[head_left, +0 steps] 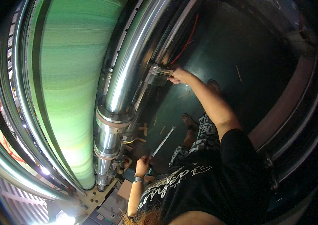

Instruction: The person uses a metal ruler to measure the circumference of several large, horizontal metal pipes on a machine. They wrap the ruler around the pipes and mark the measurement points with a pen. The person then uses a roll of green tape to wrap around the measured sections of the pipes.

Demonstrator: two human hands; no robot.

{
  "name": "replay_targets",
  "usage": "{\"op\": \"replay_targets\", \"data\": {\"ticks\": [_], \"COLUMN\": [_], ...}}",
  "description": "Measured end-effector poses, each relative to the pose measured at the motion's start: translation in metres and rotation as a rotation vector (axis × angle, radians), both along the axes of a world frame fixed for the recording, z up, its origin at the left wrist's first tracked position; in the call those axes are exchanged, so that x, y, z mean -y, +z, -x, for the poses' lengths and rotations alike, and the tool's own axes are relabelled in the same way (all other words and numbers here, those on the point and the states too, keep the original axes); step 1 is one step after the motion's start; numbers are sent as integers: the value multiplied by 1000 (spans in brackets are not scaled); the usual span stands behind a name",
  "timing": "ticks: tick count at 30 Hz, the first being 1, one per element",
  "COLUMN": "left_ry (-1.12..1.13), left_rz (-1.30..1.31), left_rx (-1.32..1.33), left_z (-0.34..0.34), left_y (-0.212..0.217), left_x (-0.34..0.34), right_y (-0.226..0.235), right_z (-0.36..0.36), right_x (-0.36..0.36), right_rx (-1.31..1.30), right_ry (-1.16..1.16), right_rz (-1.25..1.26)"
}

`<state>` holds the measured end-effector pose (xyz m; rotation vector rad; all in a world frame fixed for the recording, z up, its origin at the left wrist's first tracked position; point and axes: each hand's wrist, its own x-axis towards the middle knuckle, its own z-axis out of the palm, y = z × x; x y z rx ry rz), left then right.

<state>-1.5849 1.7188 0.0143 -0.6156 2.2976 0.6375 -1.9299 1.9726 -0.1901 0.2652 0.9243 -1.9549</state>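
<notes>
My left hand (142,167), with a watch (138,179) on its wrist, is closed low beside the rollers. It holds a tape measure (162,143), whose pale blade sticks out away from me over the floor; the case is mostly hidden by the hand. My right arm reaches forward, and my right hand (177,75) grips the edge of a shiny metal collar (158,75) with bent fingers. That collar sits on a bar beside a long polished steel roller (127,71). Closer to me, a stepped metal shaft end (108,137) with flanges continues the roller.
A wide green roller or belt (69,75) fills the left side. A thin red hose (186,43) runs beyond my right hand. Scraps (143,129) lie on the dark floor (222,56). Boxes (125,189) stand below my left hand. Curved rails (297,142) edge the right.
</notes>
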Motion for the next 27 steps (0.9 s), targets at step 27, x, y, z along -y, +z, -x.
{"op": "replay_targets", "data": {"ticks": [27], "left_ry": [4], "left_rz": [3], "left_rx": [-20], "left_z": [-16], "left_y": [-15], "left_x": [-1], "right_y": [34], "right_z": [-32], "right_x": [53], "right_rx": [313], "right_ry": [-431], "right_rz": [-294]}}
